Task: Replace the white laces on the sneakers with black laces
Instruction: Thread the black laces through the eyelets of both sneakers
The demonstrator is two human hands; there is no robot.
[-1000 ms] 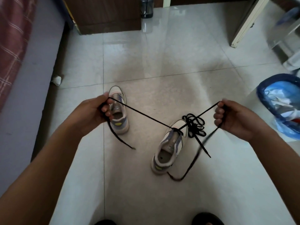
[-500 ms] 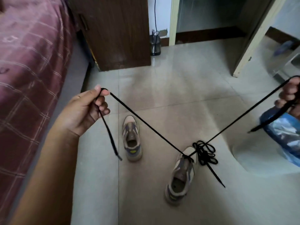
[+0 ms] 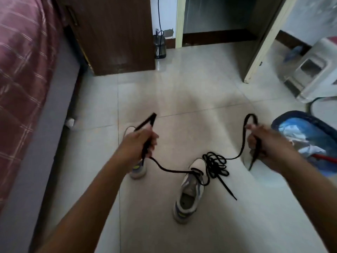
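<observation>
Flat black fabric lace (image 3: 169, 170) is running slack through the front eyelets of the grey-white mesh sneaker (image 3: 189, 190), which is sitting on glossy beige floor tiles (image 3: 191, 92). Tangled spare black lace (image 3: 216, 165) is lying beside its toe. Left hand (image 3: 139, 143) and right hand (image 3: 262, 141) are each clenching a lace end, arms extended.

This is looking like a bedroom in a home. A bed (image 3: 23, 73) with a red checked cover is sitting by the shiny tile floor (image 3: 182, 99), near a brown wooden cupboard (image 3: 116, 33) and an open doorway (image 3: 217, 21).
</observation>
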